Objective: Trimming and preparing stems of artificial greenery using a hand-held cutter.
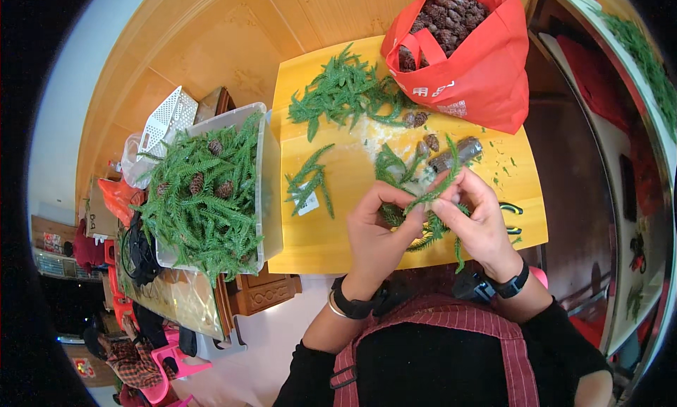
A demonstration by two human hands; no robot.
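My left hand (384, 227) and my right hand (472, 213) meet over the front of the yellow table (317, 231), both pinching a green artificial pine sprig (446, 183). Further green sprigs spread out below and behind my fingers, partly hidden by them. Just beyond my hands lie a dark roll (462, 153) that looks like wound wire or tape and a few brown pine cones (431, 142). Yellow-and-black handles (513, 231) of a tool show beside my right hand. A separate pine sprig (308, 178) rests left of my hands, over a small white label.
A red bag (486, 75) full of pine cones stands at the back right. Behind lies a heap of pine sprigs (338, 89). On the left, a clear plastic bin (268, 195) overflows with greenery and cones. A white basket (169, 118) sits beyond it. Another person (134, 365) is at far lower left.
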